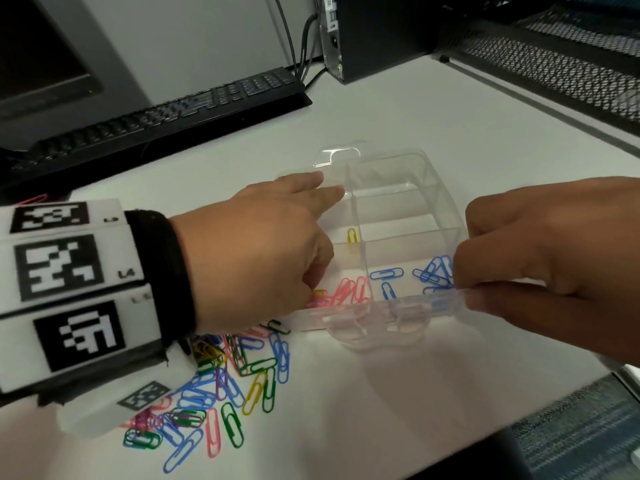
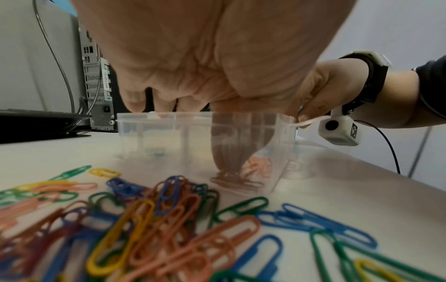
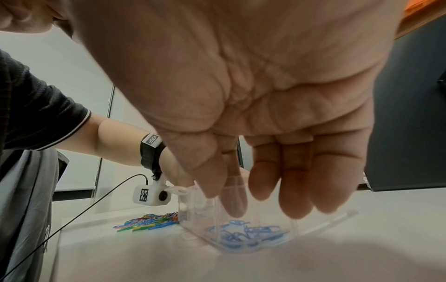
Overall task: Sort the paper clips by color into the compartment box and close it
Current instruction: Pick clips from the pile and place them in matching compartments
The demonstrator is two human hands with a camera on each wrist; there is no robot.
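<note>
— Where was the compartment box?
— Between both hands: left hand reaching inside with thumb over its wall, right hand pinching the rim.
— Handling?
— Probably light, slippery; hold the walls.

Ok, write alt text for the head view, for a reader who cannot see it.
Two hands work at a clear compartment box on a white desk: the left hand reaches into the pink clips, the right hand holds the near right rim beside the blue clips. A loose pile of mixed clips lies near left; a keyboard sits behind.
</note>
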